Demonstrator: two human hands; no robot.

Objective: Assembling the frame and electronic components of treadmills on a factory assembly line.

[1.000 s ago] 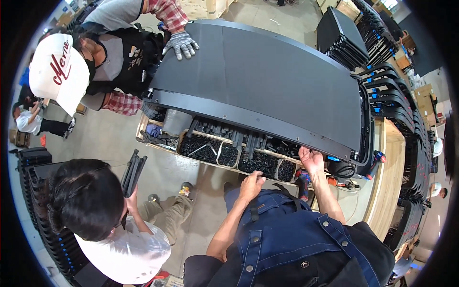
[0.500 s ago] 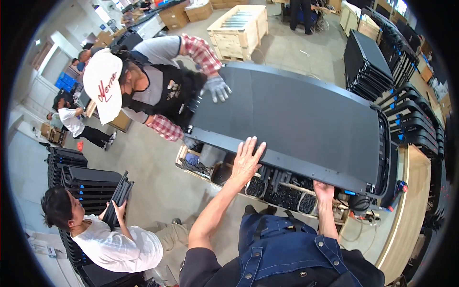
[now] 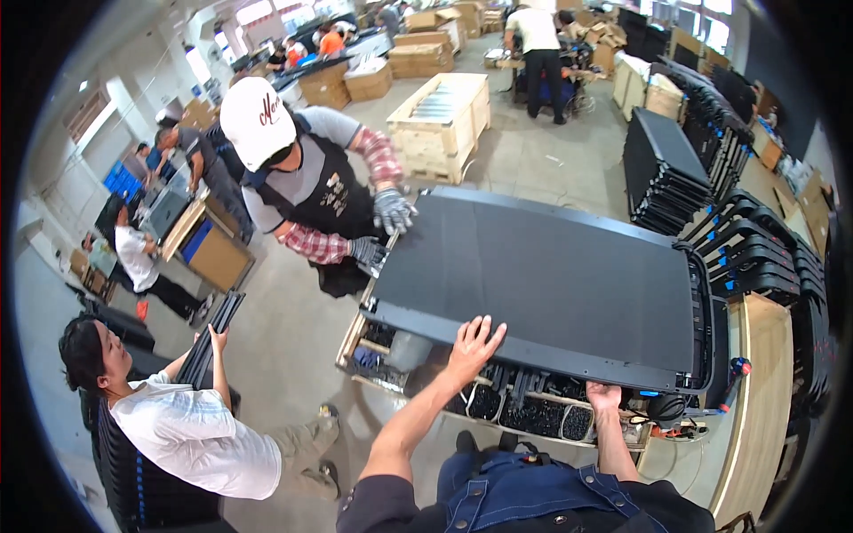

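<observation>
A long black treadmill deck (image 3: 542, 280) with a flat belt lies across a workbench in front of me. My left hand (image 3: 472, 349) rests on its near side rail, fingers spread over the rail and belt edge. My right hand (image 3: 603, 396), palm up, supports the same rail from below farther right, its fingertips hidden beneath. At the deck's left end a co-worker in a white cap has two grey-gloved hands (image 3: 392, 211) at the edge. Under the deck, bins of small black parts (image 3: 533, 417) show along the bench's near side.
On the left a person in a white shirt holds dark bars (image 3: 211, 339). Treadmill decks are stacked (image 3: 666, 169) at the back right, beside several black frames (image 3: 755, 258). A wooden crate (image 3: 440, 124) stands behind the bench. A wooden board (image 3: 762, 400) edges the right side.
My view has tilted up, so the scene sits lower in the picture. The co-worker stands more upright, gloved hands drawn back to the deck's end. My hands keep their places on the rail.
</observation>
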